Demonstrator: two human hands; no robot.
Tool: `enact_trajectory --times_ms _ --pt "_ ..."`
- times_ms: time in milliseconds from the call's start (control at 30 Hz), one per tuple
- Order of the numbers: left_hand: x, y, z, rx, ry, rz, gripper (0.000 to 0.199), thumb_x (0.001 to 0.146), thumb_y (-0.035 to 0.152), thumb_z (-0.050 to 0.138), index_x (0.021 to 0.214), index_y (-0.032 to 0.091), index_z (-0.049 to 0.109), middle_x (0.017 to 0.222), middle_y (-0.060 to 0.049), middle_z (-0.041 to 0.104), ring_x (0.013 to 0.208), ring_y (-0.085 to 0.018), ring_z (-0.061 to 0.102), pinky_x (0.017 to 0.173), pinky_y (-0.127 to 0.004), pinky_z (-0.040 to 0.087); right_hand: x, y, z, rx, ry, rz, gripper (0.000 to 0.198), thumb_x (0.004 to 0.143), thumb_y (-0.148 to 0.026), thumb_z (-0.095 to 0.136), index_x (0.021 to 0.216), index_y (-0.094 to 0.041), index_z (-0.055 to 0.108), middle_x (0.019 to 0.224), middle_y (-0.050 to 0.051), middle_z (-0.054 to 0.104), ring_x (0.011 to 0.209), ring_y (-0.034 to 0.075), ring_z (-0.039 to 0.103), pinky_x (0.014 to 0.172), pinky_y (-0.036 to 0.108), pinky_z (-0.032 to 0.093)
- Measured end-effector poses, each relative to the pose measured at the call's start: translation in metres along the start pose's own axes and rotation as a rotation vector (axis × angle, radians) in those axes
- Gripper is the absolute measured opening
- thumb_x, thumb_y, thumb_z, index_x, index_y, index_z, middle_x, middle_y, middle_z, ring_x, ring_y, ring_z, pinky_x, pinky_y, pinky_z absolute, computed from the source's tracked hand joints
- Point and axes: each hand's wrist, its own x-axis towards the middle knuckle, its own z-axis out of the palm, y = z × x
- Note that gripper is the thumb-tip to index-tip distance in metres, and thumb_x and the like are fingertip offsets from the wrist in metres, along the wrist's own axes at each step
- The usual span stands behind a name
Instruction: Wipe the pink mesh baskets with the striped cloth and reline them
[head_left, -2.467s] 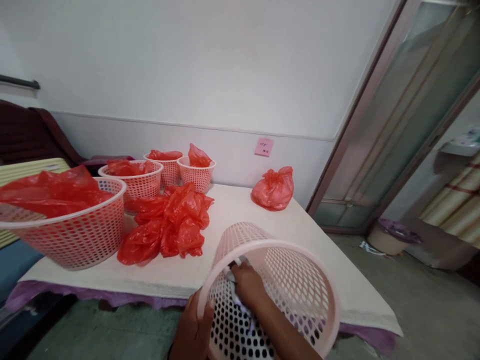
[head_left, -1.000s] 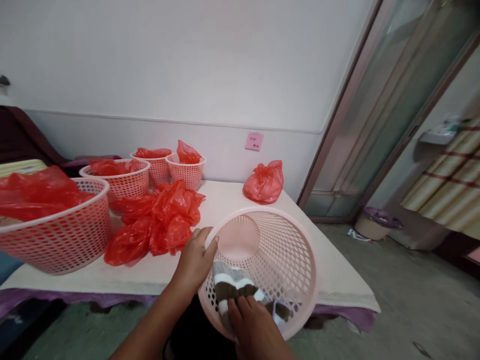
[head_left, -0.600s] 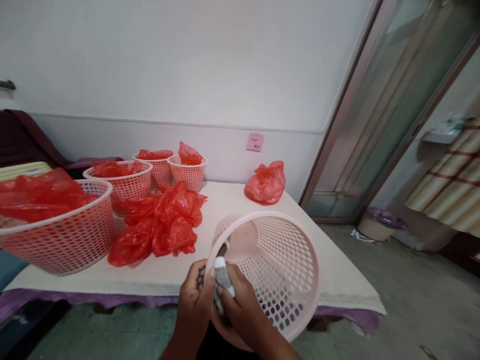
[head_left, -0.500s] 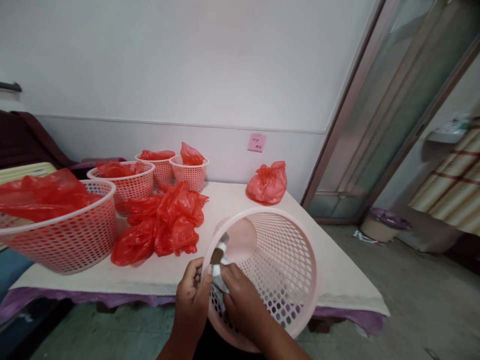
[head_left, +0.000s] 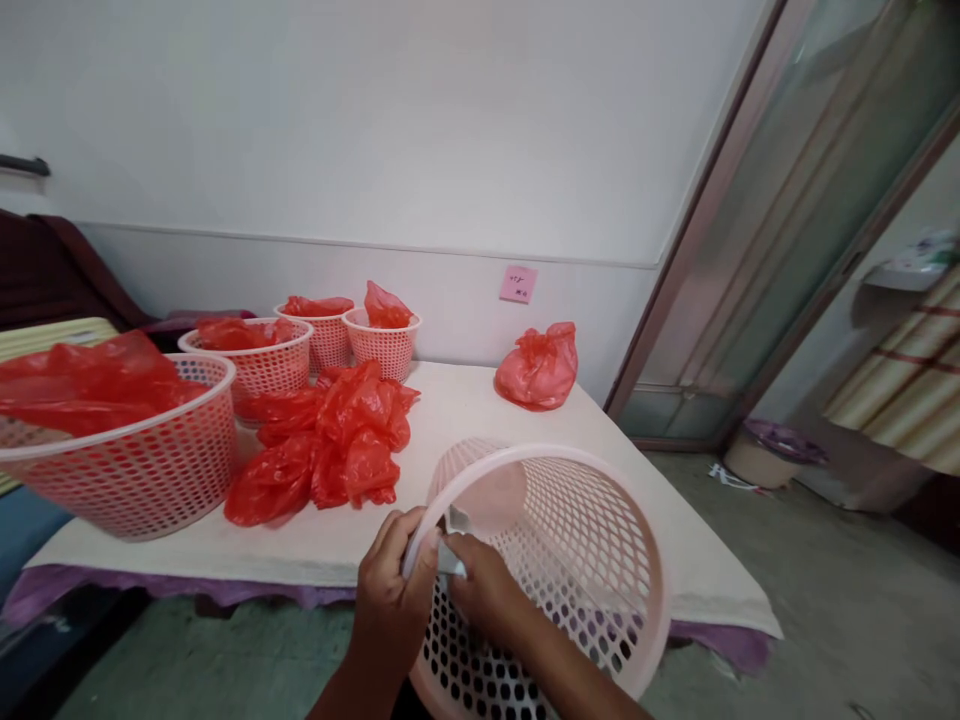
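Observation:
A pink plastic basket [head_left: 577, 470] with perforated walls is tipped on its side, its mouth toward me. My left hand [head_left: 395, 580] is closed around the basket's left rim, thumb on the inner side. Reaching into the mouth, my right hand [head_left: 484, 590] pinches a small whitish piece [head_left: 450, 560] against the inner wall by the rim, close to my left thumb. What kind of thing the piece is cannot be made out, and fingers cover part of it.
A heap of red plastic bags [head_left: 345, 440] lies left of the basket. Several pink baskets with red bags in them, one a large basket [head_left: 172, 480], stand further left. A tied red bag [head_left: 538, 370] sits at the back of the cloth-covered table [head_left: 720, 590], below a pink note [head_left: 518, 284].
The basket has tilted and shifted slightly right and down, both hands moving with it. The whitish piece, which showed a brown patch before, is now more covered by my fingers.

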Motion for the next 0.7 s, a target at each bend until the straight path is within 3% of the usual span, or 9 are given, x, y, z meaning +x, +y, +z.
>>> enact_trajectory --times_ms 67,133,200,267,367,467,567,700 --pt "0.004 -0.002 0.000 0.007 0.024 -0.001 0.022 0.090 0.034 0.052 0.103 0.020 0.063 0.090 -0.002 0.063 0.088 -0.018 0.061 0.081 -0.029 0.046 -0.003 -0.001 0.001 0.143 0.006 0.028 0.036 0.075 -0.012 0.051 0.107 -0.023 0.063 0.110 0.005 0.067 0.101 0.018 0.061 0.089 0.028 0.042" --pt "0.006 -0.003 0.000 -0.002 0.045 -0.030 0.024 0.090 0.035 0.052 0.105 0.020 0.062 0.093 -0.003 0.064 0.089 -0.018 0.062 0.082 -0.029 0.047 -0.001 0.008 0.001 0.264 0.011 0.172 0.027 0.069 -0.010 0.055 0.093 -0.017 0.067 0.105 0.013 0.068 0.099 0.026 0.062 0.091 0.037 0.042" --pt "0.005 -0.002 0.000 0.020 0.033 -0.039 0.024 0.090 0.035 0.051 0.104 0.020 0.063 0.093 -0.003 0.065 0.091 -0.019 0.062 0.083 -0.030 0.048 0.007 0.025 -0.001 0.341 0.034 0.328 0.014 0.064 -0.008 0.057 0.073 -0.014 0.066 0.093 0.018 0.070 0.094 0.032 0.063 0.090 0.046 0.041" --pt "0.002 -0.002 -0.001 0.074 -0.004 -0.017 0.024 0.090 0.034 0.050 0.103 0.020 0.064 0.091 -0.004 0.065 0.092 -0.020 0.062 0.083 -0.031 0.048 0.017 0.041 -0.005 0.443 0.080 0.393 0.007 0.062 -0.009 0.058 0.062 -0.015 0.062 0.079 0.016 0.071 0.087 0.033 0.065 0.086 0.047 0.044" --pt "-0.002 -0.003 -0.002 0.145 -0.023 0.018 0.026 0.091 0.034 0.047 0.105 0.020 0.064 0.090 -0.005 0.065 0.095 -0.022 0.062 0.084 -0.032 0.049 0.029 0.053 -0.011 0.706 0.189 0.438 0.008 0.069 -0.019 0.054 0.068 -0.017 0.062 0.073 0.011 0.072 0.077 0.028 0.068 0.075 0.039 0.051" --pt "-0.002 -0.007 -0.003 0.168 -0.024 0.007 0.028 0.092 0.035 0.045 0.109 0.020 0.062 0.094 -0.006 0.064 0.097 -0.022 0.062 0.087 -0.034 0.048 0.034 0.052 -0.015 0.986 0.373 0.466 0.027 0.082 -0.033 0.039 0.081 -0.017 0.061 0.085 0.012 0.074 0.081 0.025 0.070 0.070 0.036 0.055" --pt "-0.001 -0.008 -0.004 0.152 -0.028 -0.032 0.029 0.093 0.036 0.044 0.110 0.021 0.061 0.101 -0.007 0.065 0.101 -0.022 0.061 0.091 -0.036 0.047 0.038 0.051 -0.014 1.169 0.577 0.502 0.030 0.081 -0.041 0.038 0.085 -0.017 0.058 0.088 0.012 0.073 0.081 0.026 0.070 0.071 0.038 0.057" --pt "-0.008 0.000 -0.004 0.135 -0.095 -0.028 0.030 0.092 0.036 0.044 0.111 0.021 0.062 0.097 -0.006 0.066 0.098 -0.023 0.062 0.091 -0.036 0.048 0.049 0.051 -0.006 1.245 0.794 0.535 0.029 0.076 -0.042 0.046 0.091 -0.019 0.054 0.081 0.006 0.071 0.074 0.023 0.069 0.069 0.037 0.057"
